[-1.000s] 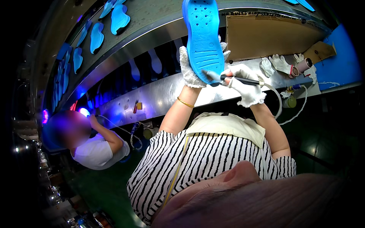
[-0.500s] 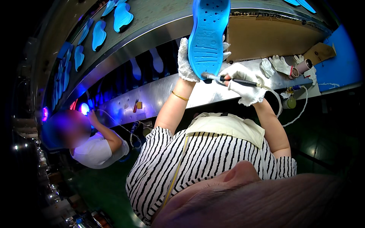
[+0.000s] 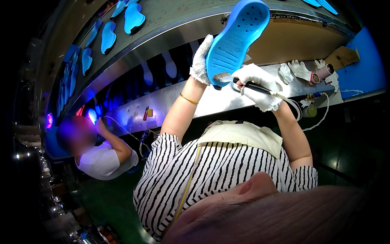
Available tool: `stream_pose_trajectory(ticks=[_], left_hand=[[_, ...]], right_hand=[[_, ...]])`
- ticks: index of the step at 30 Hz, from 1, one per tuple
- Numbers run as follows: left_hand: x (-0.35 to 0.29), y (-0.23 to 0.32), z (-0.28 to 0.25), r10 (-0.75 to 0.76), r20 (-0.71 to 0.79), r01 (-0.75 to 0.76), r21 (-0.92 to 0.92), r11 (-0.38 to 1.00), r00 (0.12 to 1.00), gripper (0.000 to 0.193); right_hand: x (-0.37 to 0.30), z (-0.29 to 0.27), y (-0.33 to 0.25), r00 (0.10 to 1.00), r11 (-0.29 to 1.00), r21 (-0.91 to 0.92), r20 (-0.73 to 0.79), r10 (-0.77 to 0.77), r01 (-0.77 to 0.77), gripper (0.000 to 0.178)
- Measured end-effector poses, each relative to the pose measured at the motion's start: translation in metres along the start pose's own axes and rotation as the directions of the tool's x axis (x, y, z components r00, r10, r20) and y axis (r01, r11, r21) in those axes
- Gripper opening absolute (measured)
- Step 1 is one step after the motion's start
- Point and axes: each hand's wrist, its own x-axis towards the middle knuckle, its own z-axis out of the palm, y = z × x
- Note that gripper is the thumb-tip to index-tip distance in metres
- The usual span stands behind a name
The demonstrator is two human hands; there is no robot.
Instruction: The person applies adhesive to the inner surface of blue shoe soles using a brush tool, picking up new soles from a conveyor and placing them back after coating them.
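Note:
My left hand (image 3: 200,61), in a white knit glove with bare skin at the wrist, grips the left edge of a blue shoe sole (image 3: 231,44) over the bench. The sole is tilted, its far end leaning right, with small holes there and ridges nearer me. My right hand (image 3: 262,81), also gloved but with some fingertips bare, is closed round the black handle of a brush (image 3: 255,86). The bristles lie against the sole's near end. A thin pale tube (image 3: 293,105) runs from the brush handle past my right wrist.
Beyond the metal bench (image 3: 162,101) runs a conveyor (image 3: 174,18) with several blue soles (image 3: 108,37). Cardboard (image 3: 284,44) stands behind. Spare gloves (image 3: 300,70) and a roll (image 3: 324,71) lie right. A jar (image 3: 310,111) sits below. Another person (image 3: 107,158) works at left.
The sole has turned, its far end swinging right and coming lower into view. My left hand has shifted up slightly with it. The brush stays at the near end; conveyor soles have moved slightly right.

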Motion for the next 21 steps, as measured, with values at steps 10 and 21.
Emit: stream_pose_trajectory(ticks=[10,21], left_hand=[[0.011,-0.001,-0.005,-0.195,-0.286,0.276,0.279,0.92,0.938,0.051],[0.009,0.003,0.015,-0.177,-0.327,0.331,0.506,0.797,0.928,0.051]], right_hand=[[0.007,-0.015,0.006,0.848,0.873,0.067,0.285,0.447,-0.483,0.018],[0.013,-0.045,-0.006,0.831,0.875,-0.307,0.308,0.464,-0.375,0.016]])
